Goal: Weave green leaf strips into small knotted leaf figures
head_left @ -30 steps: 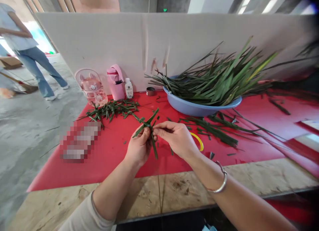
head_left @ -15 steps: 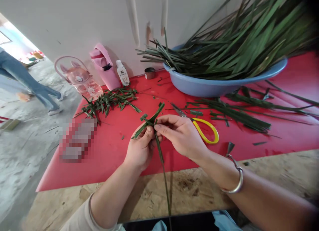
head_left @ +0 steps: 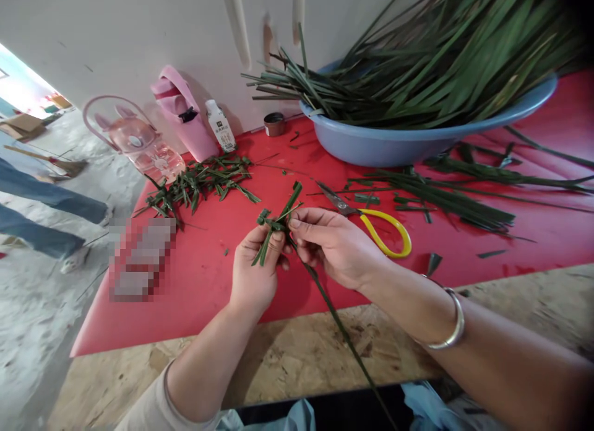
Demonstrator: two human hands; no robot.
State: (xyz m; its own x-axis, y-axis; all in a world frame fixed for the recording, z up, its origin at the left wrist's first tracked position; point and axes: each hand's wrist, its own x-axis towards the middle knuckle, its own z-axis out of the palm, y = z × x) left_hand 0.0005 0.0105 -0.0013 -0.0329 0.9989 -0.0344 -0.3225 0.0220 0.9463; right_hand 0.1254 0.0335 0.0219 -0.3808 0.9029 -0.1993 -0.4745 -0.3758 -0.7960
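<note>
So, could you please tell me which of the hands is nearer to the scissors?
The right: the right hand is just on the near side of the scissors; the left hand is farther left, past the right one.

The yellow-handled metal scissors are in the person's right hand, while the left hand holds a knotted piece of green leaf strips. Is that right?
Not quite: the head view shows the yellow-handled metal scissors lying on the red sheet, just beyond the right hand, not in it. The left hand does hold the knotted piece of green leaf strips.
</note>
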